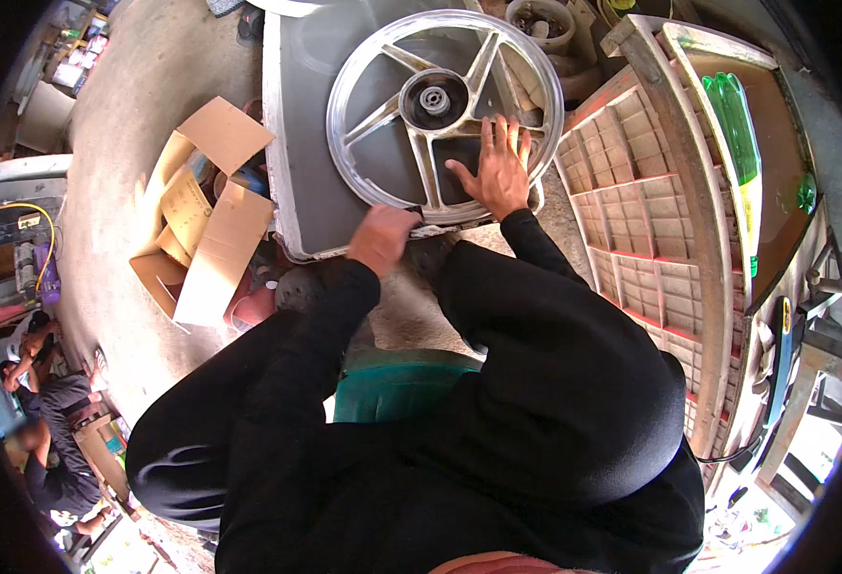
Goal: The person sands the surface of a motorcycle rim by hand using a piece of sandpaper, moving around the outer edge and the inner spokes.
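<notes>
A silver motorcycle wheel rim (486, 57) with broad cast spokes and a dark hub lies flat in front of me. Beneath it is a grey panel with a pale raised edge (280, 191). My right hand (503, 177) rests on the near right part of the wheel, fingers spread across a spoke and the rim. At the near edge of the wheel, my left hand (381, 239) is closed, slightly blurred, against the outer rim. A small dark piece shows at its fingertips; its kind cannot be made out.
An open cardboard box (220, 239) stands on the floor to the left. On the right are a wooden-framed grid panel (641, 191) and a green plastic bottle (732, 124). A green stool (402, 387) is under me. Another person (53, 421) sits far left.
</notes>
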